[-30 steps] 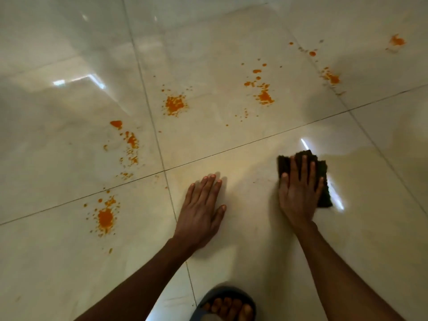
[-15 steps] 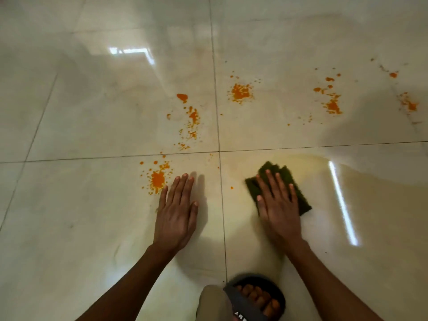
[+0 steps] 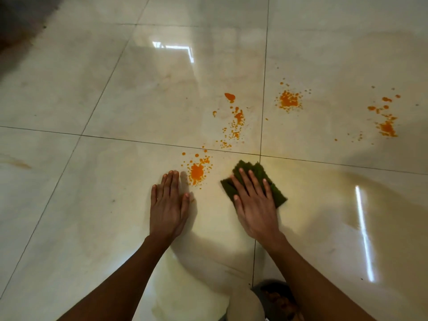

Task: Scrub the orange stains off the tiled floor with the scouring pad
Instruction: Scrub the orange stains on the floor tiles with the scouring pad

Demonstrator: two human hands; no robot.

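Note:
A dark green scouring pad (image 3: 261,173) lies flat on the glossy cream tiled floor (image 3: 92,205). My right hand (image 3: 253,205) presses down on it with fingers spread. The nearest orange stain (image 3: 196,172) sits just left of the pad, between my two hands. My left hand (image 3: 169,207) rests flat on the tile, holding nothing, its fingertips beside that stain. Further orange splatters lie beyond the grout line: one trail (image 3: 236,119), one patch (image 3: 288,100) and one cluster at far right (image 3: 386,123).
My foot in a dark sandal (image 3: 278,300) shows at the bottom edge. A wet yellowish smear (image 3: 324,186) covers the tile right of the pad. A dark area (image 3: 16,22) fills the top left corner.
My right hand has slid the pad leftward, nearer the closest stain. The view has swung left, so the stains sit further right. My left hand stays planted on the tile.

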